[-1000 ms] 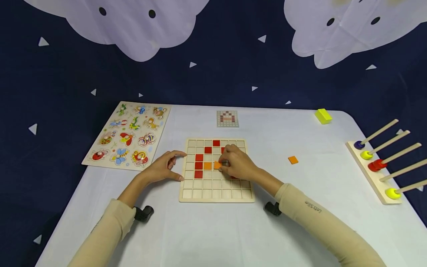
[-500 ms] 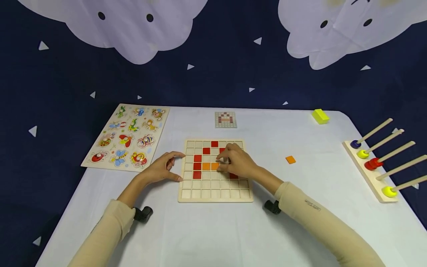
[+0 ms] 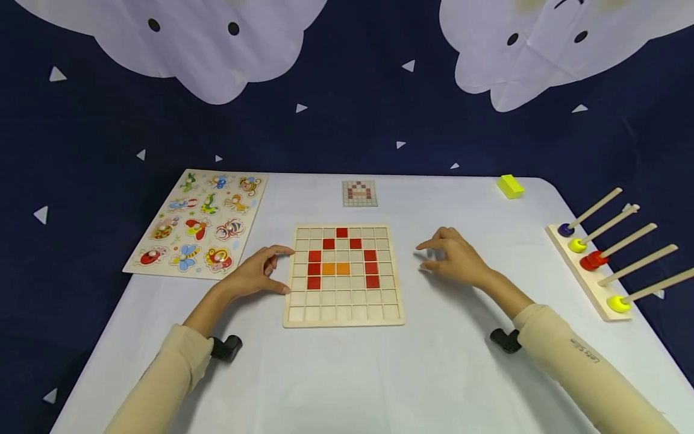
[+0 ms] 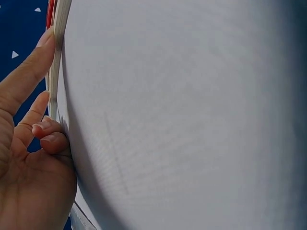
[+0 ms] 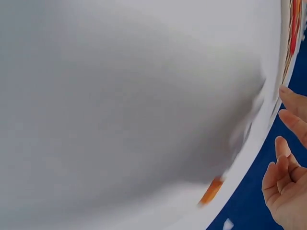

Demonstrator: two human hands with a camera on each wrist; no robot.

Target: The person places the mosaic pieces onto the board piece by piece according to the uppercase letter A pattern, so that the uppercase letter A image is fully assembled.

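A wooden grid board (image 3: 344,314) lies flat, with several red tiles (image 3: 314,269) set in its cells and two orange tiles (image 3: 335,269) side by side. At the board's left edge, my left hand (image 3: 259,271) touches the rim with its thumb and index fingertip; the left wrist view shows other fingers curled in. My right hand (image 3: 455,258) hovers over the table to the right of the board, thumb and index finger apart and holding nothing. A loose orange tile (image 5: 211,191) lies on the table in the right wrist view; in the head view the right hand hides it.
A small pattern card (image 3: 359,194) lies behind the board. An insect puzzle board (image 3: 200,226) is at the left. To the right stand a wooden peg rack (image 3: 588,271) with coloured rings and, farther back, a yellow block (image 3: 511,186). A dark cloth hangs behind the table.
My right hand has let go of the second orange tile, now seated in its cell, and moved right, over the loose tile. My left hand stays at the board's edge.
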